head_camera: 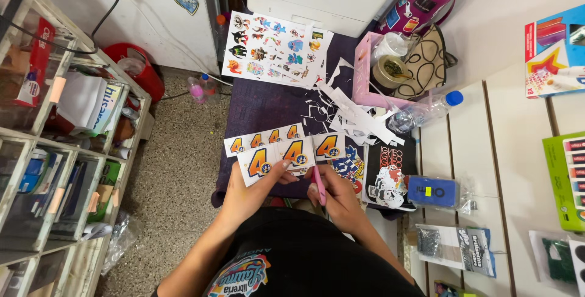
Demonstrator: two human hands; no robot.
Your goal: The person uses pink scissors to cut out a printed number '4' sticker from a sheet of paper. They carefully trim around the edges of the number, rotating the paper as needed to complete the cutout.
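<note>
Your left hand (pixel 247 188) has its grip clamped on a white strip of number stickers (pixel 286 154), thumb on top, holding it up just above the near edge of the purple surface (pixel 262 107). Your right hand (pixel 334 194) is closed around pink scissors (pixel 318 182), the blades pointing up into the strip between two of the orange digits. A second sticker strip (pixel 263 139) sits just behind the one you're holding. Farther back lies a sheet of cartoon stickers (pixel 275 49), with white paper offcuts (pixel 353 114) scattered to its right, beside a pink box (pixel 373 71) and a plastic bottle (pixel 426 110).
</note>
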